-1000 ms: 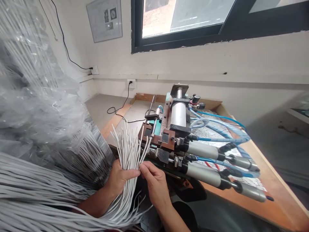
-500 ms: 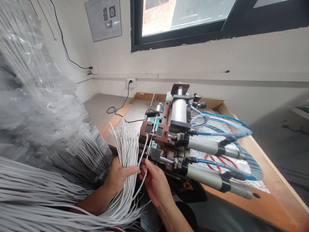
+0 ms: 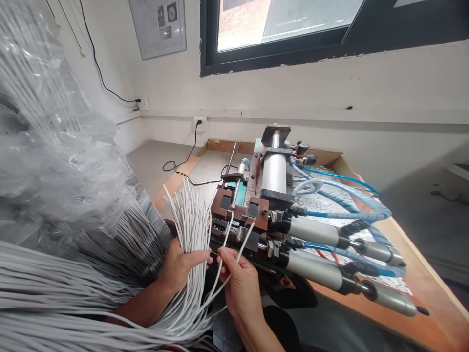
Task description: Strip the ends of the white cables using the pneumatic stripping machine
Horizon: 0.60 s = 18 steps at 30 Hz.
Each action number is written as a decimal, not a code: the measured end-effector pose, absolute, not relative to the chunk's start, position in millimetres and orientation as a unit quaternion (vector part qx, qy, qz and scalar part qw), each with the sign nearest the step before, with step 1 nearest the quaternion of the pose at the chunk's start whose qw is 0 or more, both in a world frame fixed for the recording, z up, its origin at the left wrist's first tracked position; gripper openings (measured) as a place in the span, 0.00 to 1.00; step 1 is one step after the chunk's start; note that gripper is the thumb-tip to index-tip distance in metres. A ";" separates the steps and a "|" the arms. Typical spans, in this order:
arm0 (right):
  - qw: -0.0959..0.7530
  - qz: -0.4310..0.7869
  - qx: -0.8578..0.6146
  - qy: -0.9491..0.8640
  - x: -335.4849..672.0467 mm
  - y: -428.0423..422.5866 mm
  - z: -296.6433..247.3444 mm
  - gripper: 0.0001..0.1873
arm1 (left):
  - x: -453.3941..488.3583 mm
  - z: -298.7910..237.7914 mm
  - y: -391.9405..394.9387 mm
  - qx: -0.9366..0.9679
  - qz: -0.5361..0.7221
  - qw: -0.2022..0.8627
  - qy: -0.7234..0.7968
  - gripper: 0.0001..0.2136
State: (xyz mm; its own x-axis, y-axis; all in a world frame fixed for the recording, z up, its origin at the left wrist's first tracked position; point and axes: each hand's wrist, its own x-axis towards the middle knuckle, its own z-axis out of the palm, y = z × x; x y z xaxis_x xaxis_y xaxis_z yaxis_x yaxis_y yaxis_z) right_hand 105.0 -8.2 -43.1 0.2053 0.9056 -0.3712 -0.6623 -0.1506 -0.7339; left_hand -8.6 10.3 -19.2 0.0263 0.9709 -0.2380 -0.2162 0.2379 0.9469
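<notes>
My left hand is closed around a thick bundle of white cables whose cut ends fan upward. My right hand pinches two white cables pulled out of the bundle. Their tips point up toward the front of a pneumatic machine with brown jaw blocks. One tip reaches about the left jaw block, the other about the right block. The cables trail down between my hands.
A big heap of white cables in clear plastic wrap fills the left. The machine stands on a wooden bench with silver air cylinders and blue hoses. A black power cord runs to a wall socket below the window.
My right hand has drawn two cables away from the bundle and lifted their ends up to the machine's jaw blocks. My left hand has kept its grip on the bundle.
</notes>
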 end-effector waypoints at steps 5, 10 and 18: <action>0.634 0.635 -0.427 -0.111 108.4 -2.7 -39.7 0.13 | -7.7 -18.1 10.5 0.391 0.487 0.608 0.489 0.07; 0.593 0.692 -0.395 -0.115 107.3 -2.7 -38.1 0.13 | -7.8 -21.6 10.8 0.414 0.490 0.598 0.481 0.08; 0.643 0.605 -0.420 -0.209 100.5 -9.9 -44.6 0.12 | -10.0 -22.0 9.7 0.438 0.493 0.589 0.466 0.08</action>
State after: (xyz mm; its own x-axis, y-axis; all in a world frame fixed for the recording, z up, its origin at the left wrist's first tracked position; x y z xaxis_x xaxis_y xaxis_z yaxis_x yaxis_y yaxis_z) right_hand 100.5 -9.9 -44.6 0.1796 0.9544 -0.2386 -0.6031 -0.0848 -0.7931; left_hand -10.0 9.7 -22.0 0.0788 0.9900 -0.1172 -0.1724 0.1293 0.9765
